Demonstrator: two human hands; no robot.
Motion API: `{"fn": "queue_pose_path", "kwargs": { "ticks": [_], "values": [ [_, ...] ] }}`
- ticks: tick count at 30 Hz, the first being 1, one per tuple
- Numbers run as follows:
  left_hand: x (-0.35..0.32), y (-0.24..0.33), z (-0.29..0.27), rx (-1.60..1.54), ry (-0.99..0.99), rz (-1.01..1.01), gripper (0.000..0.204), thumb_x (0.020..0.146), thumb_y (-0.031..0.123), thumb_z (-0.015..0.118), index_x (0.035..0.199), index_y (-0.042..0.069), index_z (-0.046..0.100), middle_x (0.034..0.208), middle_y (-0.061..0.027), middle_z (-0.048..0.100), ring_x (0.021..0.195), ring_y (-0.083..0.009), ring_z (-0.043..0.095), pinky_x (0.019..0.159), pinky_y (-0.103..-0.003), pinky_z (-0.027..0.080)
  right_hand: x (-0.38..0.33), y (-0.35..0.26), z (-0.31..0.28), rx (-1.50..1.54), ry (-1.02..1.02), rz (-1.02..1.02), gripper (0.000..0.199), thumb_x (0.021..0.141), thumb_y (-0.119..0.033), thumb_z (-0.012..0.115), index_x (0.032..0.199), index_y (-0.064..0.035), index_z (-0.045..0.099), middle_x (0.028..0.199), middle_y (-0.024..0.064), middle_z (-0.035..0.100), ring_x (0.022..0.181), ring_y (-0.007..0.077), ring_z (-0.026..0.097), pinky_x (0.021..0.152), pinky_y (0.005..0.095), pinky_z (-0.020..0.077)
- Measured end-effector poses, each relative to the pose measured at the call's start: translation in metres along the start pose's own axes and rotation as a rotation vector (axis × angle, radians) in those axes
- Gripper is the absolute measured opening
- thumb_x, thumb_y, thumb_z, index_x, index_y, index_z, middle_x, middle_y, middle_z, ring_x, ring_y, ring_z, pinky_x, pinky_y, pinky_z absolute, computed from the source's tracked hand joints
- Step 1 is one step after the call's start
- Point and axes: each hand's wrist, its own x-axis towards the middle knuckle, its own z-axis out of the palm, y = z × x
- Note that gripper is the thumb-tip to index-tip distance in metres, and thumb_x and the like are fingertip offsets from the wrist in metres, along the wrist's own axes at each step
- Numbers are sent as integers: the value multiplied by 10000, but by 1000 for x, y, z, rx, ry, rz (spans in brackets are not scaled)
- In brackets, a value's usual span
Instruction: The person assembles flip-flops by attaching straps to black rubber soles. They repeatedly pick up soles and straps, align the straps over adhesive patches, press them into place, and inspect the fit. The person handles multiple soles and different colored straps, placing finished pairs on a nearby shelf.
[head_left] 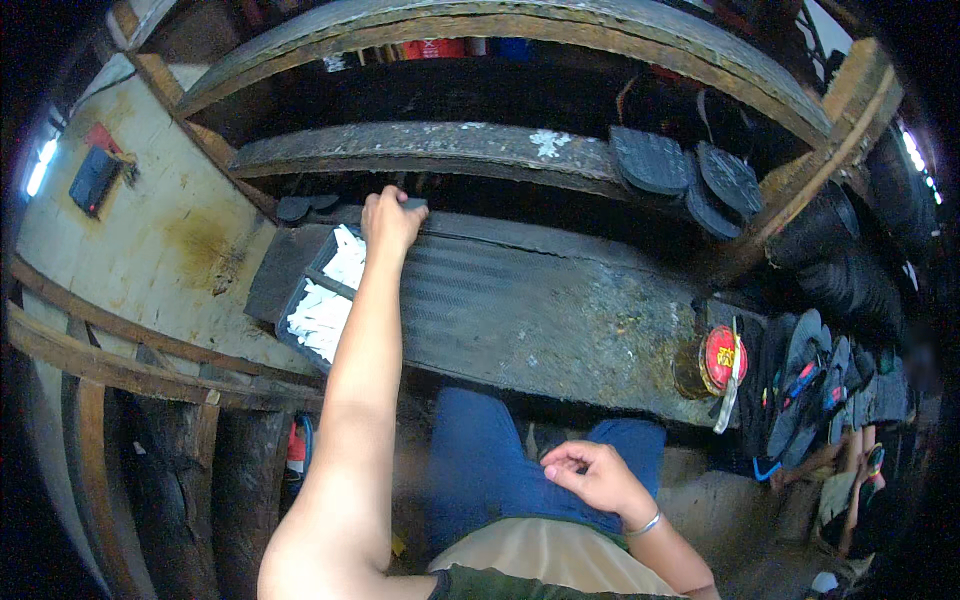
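My left hand (pixel 389 218) is stretched far forward to the back edge of a worn grey workbench (pixel 540 310). Its fingers are closed on a small dark flat piece (pixel 413 203) near several dark sole-shaped pieces (pixel 300 207). Just below that hand sits a dark tray (pixel 290 300) filled with several white strips (pixel 330 300). My right hand (pixel 592 476) rests on my lap on blue cloth, fingers curled and pinched together, a metal bangle on the wrist. What it pinches is too small to tell.
Dark rubber soles (pixel 690 170) lean on a wooden shelf at the upper right. A tin with a red lid (pixel 712 362) and a brush stands at the bench's right end. Stacked flip-flops (pixel 810 385) lie to the right. Wooden beams (pixel 120 350) run along the left wall.
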Motion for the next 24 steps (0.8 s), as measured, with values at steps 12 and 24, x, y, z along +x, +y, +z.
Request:
{"fn": "queue_pose_path", "kwargs": {
  "ticks": [12,24],
  "values": [
    [-290,-5,-79,-1713,-379,-196,527,782,232,841,1188,18,583,1368,-221,586,1182,-291,646,1054,-414,527,39,20,-56,905,127,-82,580,928,-262,783,1427,-56,569,1199,69,672,967,137,641,803,315,540],
    [-379,12,-113,-1189,-151,440,588,814,77,805,1331,68,524,1363,-179,599,1283,-330,594,1109,-471,448,-50,4,-2,235,241,-569,252,829,-54,828,1080,-54,815,1222,171,736,1112,259,712,958,371,572]
  ]
}}
